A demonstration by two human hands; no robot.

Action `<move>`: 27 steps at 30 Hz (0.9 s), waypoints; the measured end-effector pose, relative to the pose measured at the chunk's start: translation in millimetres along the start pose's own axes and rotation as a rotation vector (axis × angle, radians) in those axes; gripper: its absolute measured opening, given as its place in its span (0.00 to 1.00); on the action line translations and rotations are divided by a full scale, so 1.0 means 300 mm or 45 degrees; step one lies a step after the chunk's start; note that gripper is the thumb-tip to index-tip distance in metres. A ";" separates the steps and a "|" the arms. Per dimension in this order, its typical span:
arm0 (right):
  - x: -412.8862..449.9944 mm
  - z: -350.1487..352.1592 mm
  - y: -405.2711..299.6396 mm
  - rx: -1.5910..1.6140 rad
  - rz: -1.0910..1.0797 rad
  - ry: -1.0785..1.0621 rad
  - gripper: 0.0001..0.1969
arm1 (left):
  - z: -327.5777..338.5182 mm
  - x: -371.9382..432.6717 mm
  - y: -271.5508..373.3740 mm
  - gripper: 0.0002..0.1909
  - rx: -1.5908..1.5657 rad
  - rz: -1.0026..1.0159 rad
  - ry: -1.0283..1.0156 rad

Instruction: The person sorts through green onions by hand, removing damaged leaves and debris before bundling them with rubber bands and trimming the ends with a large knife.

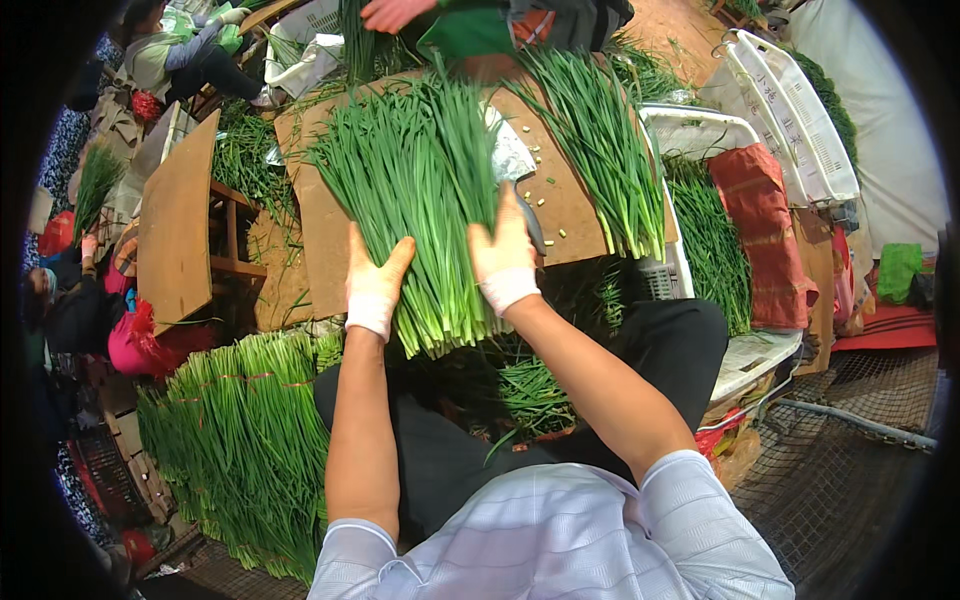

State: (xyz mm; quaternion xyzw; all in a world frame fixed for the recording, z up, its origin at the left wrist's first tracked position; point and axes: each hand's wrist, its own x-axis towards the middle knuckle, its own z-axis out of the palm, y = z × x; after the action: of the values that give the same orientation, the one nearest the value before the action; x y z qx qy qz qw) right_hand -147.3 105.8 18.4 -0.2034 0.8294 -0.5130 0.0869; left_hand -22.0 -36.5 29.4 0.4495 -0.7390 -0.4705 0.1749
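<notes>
A large bunch of garlic chives (420,217) lies across the wooden board (574,232) in front of me, pale cut stems towards my body. My left hand (377,276), in a glove with a white cuff, holds its left side, thumb over the stems. On the right side, my gloved right hand (504,255) presses against the bunch, fingers pointing away from me. Leaves near that hand are blurred. Just beyond the right hand, a dark grey curved edge (530,217) is partly hidden; I cannot tell what it belongs to. Silvery wrapping (510,146) lies behind it.
Another chive bunch (600,150) rests on the board's right, near short cut stem pieces (549,180). A white plastic crate (701,124) holds more chives beside a red cloth (761,232). Tied bundles (240,420) stand at left. A co-worker's gloved hand (397,11) is opposite.
</notes>
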 end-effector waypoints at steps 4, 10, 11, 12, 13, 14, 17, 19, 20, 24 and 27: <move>0.008 -0.041 0.030 -0.038 0.096 0.102 0.40 | -0.051 0.009 -0.005 0.56 0.101 0.100 0.150; 0.129 -0.143 -0.048 -0.260 -0.434 0.143 0.30 | -0.071 -0.014 0.041 0.43 0.204 0.342 0.232; 0.174 -0.150 -0.071 -0.273 -0.540 0.094 0.24 | -0.071 -0.023 0.050 0.43 0.198 0.334 0.241; 0.228 -0.134 -0.099 -0.323 -0.663 0.071 0.17 | -0.080 -0.037 0.082 0.40 0.235 0.369 0.220; 0.286 -0.111 -0.105 -0.402 -0.775 0.097 0.16 | -0.077 -0.047 0.118 0.38 0.263 0.414 0.185; 0.346 -0.093 -0.112 -0.469 -0.836 0.028 0.15 | -0.068 -0.054 0.140 0.33 0.296 0.514 0.183; 0.486 -0.012 -0.126 -0.744 -0.830 -0.204 0.16 | -0.064 -0.088 0.195 0.29 0.438 0.713 0.083; 0.537 0.039 -0.151 -1.035 -0.789 -0.374 0.20 | -0.070 -0.105 0.204 0.27 0.447 0.745 0.067; 0.551 0.057 -0.159 -1.161 -0.709 -0.433 0.23 | -0.076 -0.109 0.206 0.27 0.430 0.749 0.057; 0.596 0.059 -0.135 -0.855 -0.505 -0.531 0.21 | -0.086 -0.113 0.202 0.26 0.379 0.728 0.039; 0.589 -0.028 -0.113 -0.633 -0.576 -0.531 0.20 | -0.079 -0.101 0.193 0.24 0.337 0.750 0.037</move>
State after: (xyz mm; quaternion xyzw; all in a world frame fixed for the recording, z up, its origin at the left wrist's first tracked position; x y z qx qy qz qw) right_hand -301.4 24.0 63.7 -0.4958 0.8271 -0.2504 0.0862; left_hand -18.6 -15.2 95.5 0.2418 -0.8895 -0.2930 0.2540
